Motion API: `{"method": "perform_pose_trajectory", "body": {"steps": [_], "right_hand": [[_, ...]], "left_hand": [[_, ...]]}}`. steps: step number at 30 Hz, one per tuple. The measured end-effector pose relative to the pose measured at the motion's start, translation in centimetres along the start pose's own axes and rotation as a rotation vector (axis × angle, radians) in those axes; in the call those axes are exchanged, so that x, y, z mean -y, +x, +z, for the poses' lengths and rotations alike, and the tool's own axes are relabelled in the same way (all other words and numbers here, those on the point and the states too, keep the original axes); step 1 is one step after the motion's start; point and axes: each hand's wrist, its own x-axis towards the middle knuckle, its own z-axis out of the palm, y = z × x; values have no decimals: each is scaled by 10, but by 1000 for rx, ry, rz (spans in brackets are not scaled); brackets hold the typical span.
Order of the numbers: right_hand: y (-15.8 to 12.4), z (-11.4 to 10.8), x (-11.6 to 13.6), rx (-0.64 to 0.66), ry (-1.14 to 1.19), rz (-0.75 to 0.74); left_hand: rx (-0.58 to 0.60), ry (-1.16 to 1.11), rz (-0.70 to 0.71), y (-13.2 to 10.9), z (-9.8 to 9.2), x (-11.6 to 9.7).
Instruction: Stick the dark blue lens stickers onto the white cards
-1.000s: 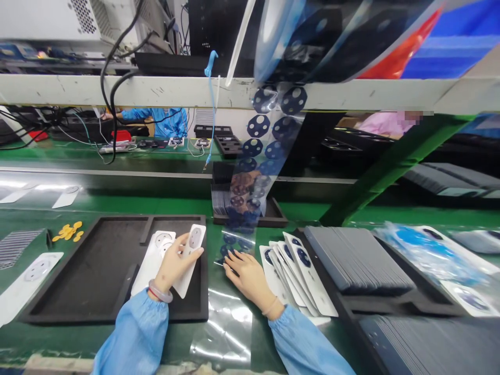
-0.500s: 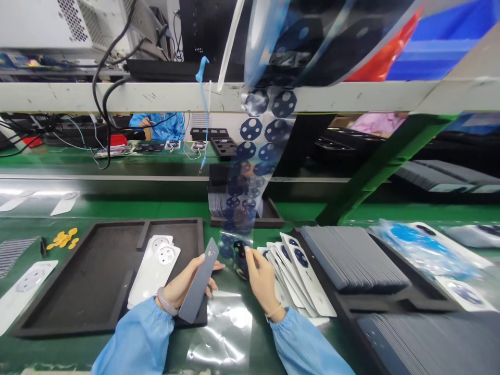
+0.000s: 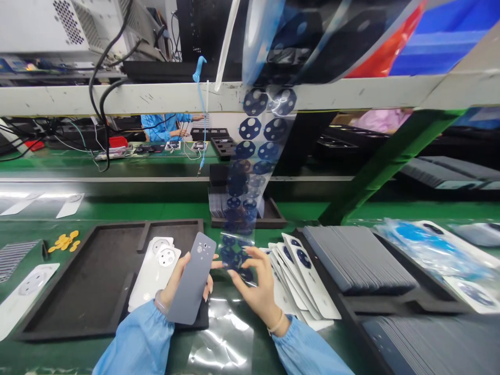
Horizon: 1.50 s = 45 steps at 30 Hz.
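Observation:
My left hand is closed around a grey phone back cover with small camera holes at its top end. The cover is tilted, its flat face turned towards me. One left fingertip reaches out to the edge of a clear film strip bearing pairs of dark blue round stickers. At the strip's lower end is my right hand, thumb and fingers apart around the stickers there. Whether the fingertips press on the film I cannot tell. Bare clear film trails over the green bench below.
Left lies a black tray with white camera-cutout cards. White cards with dark stickers fan out at right, beside a black tray of grey covers. Yellow pieces lie far left. A shelf beam crosses overhead; a co-worker's blue sleeve shows behind.
The grey cover has turned so that more of its face shows. My right hand's pinch on a dark sticker at the strip's end has loosened, and its fingers have spread.

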Motion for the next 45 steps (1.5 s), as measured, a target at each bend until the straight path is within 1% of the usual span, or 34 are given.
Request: {"method": "perform_pose_trajectory", "body": {"steps": [1,2,3,6,7,8,9,10,13,14,16,18,20,21,23,25,27,31,39,45], "right_hand": [[3,-2,-1,-44,65,74],[5,-3,-3,-45,136,152],[8,-4,-5,6,216,234],[14,-5,-11,293,451,452],[15,-5,-13,353,495,486],[15,-5,-15,362,515,502],[16,-5,-17,316,517,508],[16,-6,-19,237,511,513],[16,-7,-25,-7,514,540],[16,-7,-25,-55,519,547],[14,-5,-23,-74,533,556],[10,-1,-16,-31,579,609],[5,5,-6,43,645,692],[2,7,-2,77,664,721],[-2,11,5,111,643,733],[-5,13,7,100,574,708],[-6,13,5,73,528,701],[-6,13,3,56,507,698],[-8,15,7,65,414,627],[-7,14,9,84,408,620]], "left_hand": [[-4,26,-10,0,0,0],[-9,52,-20,-1,1,-1],[-13,79,-32,-2,2,-1],[-35,150,-62,-3,9,-3],[-47,170,-63,-3,11,-3],[-70,192,-48,-2,13,-2],[-107,221,-21,0,14,-2],[-161,262,17,1,15,-1],[-369,409,134,7,12,3],[-419,445,148,9,11,4],[-456,506,127,11,9,7],[-449,590,102,12,10,11],[-436,664,121,12,12,15],[-409,665,131,12,13,16],[-309,594,110,11,16,19],[-192,493,60,11,17,22],[-106,430,42,10,18,23],[2,376,35,8,18,26],[76,397,35,8,17,28],[84,427,46,7,15,28]]}}
